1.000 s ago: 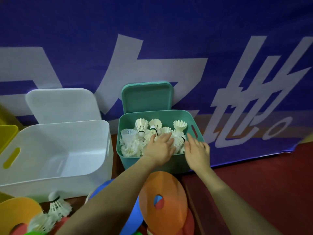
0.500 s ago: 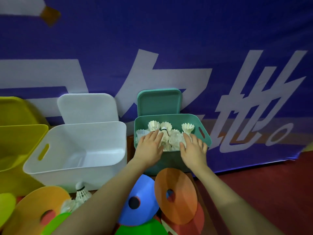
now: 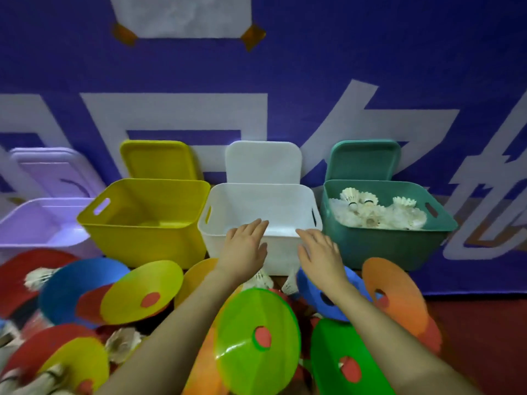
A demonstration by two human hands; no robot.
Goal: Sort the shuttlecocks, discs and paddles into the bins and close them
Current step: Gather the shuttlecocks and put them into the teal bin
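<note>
A teal bin (image 3: 382, 246) at the right holds several white shuttlecocks (image 3: 370, 215). Beside it stand a white bin (image 3: 256, 201), a yellow bin (image 3: 142, 238) and a lilac bin (image 3: 37, 223), each with its lid leaning behind. My left hand (image 3: 243, 249) and my right hand (image 3: 320, 252) hover with flat fingers over the white bin's front wall, holding nothing. Coloured discs cover the floor in front: a bright green disc (image 3: 256, 340), a yellow disc (image 3: 142, 292), a blue disc (image 3: 77, 286), an orange disc (image 3: 396, 292). Loose shuttlecocks (image 3: 122, 343) lie among them.
A purple banner (image 3: 313, 81) with white characters hangs behind the bins. The teal lid (image 3: 363, 161), white lid (image 3: 263, 162) and yellow lid (image 3: 156, 159) lean on it. Red floor (image 3: 484, 332) shows at the lower right.
Both hands left the teal bin's shuttlecocks and moved left, in front of the white bin. The view pulled back and swung left, showing the yellow and lilac bins.
</note>
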